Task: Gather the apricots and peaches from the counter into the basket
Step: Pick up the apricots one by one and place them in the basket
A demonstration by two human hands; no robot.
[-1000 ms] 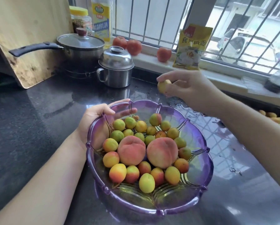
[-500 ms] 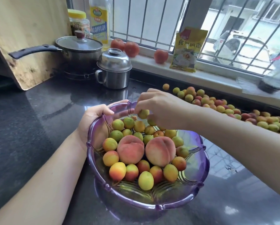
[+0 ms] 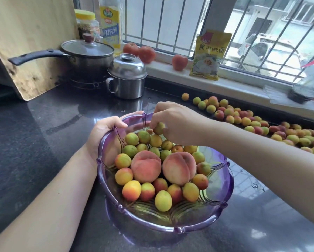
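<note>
One apricot [image 3: 159, 128] is pinched by the fingers of the right hand [image 3: 176, 122] just over the far rim of the basket [image 3: 223, 193], which is gripped at its left edge by the left hand [image 3: 105, 131]. Dozens more are strewn along the surface [image 3: 34, 142] by the sill. Released too near the rim, it could be bounced out — or the heap around the two peaches [image 3: 146, 169] could be sent rolling.

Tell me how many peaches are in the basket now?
2. The left peach and right peach lie side by side mid-basket, atop apricots. More could be hidden underneath.
</note>
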